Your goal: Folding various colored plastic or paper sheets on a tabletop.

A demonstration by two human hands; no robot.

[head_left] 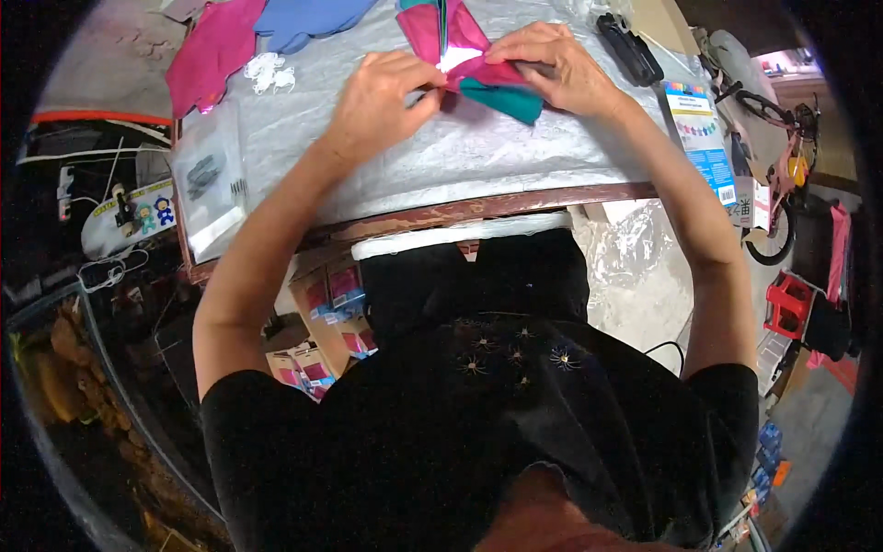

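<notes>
At the far middle of the table lies a shiny pink and teal folded piece, with a bright white patch at its centre. My left hand pinches its left edge between thumb and fingers. On the opposite side, my right hand grips the pink part, fingers closed. A white string bundle rests left of my left hand. Beyond it are a shiny pink sheet and a blue sheet. A long black object lies to the right of my right hand.
Silvery-white sheeting covers the table with a brown front edge. At its left lies a clear plastic bag with dark pieces inside. A printed card package is at the right edge. Open boxes stand below; a bicycle is farther right.
</notes>
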